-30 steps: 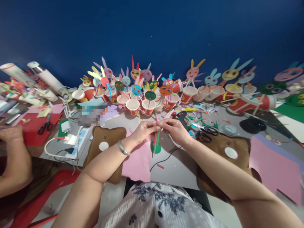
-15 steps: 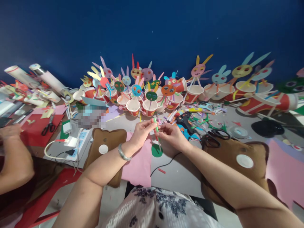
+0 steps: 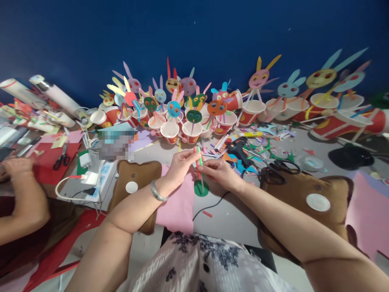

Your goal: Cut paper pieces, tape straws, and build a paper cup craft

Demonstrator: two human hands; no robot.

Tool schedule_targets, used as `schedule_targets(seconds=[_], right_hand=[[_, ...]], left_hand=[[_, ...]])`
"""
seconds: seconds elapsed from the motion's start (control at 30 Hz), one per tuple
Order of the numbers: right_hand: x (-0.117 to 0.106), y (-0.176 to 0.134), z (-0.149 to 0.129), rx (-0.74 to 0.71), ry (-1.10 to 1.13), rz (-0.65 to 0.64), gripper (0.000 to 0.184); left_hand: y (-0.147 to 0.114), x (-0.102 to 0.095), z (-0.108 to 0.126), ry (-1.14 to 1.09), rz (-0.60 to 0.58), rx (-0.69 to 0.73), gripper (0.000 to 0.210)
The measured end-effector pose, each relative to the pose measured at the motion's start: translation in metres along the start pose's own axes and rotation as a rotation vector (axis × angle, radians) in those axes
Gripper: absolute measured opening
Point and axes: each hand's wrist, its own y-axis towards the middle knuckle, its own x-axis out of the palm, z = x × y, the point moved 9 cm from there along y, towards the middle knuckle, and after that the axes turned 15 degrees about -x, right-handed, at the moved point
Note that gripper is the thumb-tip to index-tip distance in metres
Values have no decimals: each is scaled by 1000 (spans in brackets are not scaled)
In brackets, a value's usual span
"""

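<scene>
Between my hands, a red and a green paper strip stand nearly upright, one lying along the other. My left hand pinches them near the top, thumb against fingers. Lower down, my right hand is closed on the strips from the right side. A thin pale stick shows below my fingers; whether it joins the strips I cannot tell. Under it, a green paper disc lies on the grey table. Pink paper or cloth is spread below my left wrist.
Paper cups with rabbit-faced figures line the back by the blue wall. Right of my hands are a black glue gun, paper scraps and black scissors. Brown cushions flank my arms. At left are a power strip and another person's arm.
The view has shifted slightly. My right hand's fingers have moved a little left along the strips, which now stand closer together. Both hands still hold them.
</scene>
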Motion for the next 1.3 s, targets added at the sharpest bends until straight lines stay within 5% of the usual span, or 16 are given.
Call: schedule_targets(seconds=[0.33,1.1,1.3], right_hand=[[0,-2,2,-12,-20,26,47],[8,-1,0,11,87,13,46],[-26,1,-18,-113,64,305,45]], left_hand=[[-2,3,8,71,-39,136,32],[-7,5,9,159,-5,175,35],[-3,7,3,88,-94,155,30]])
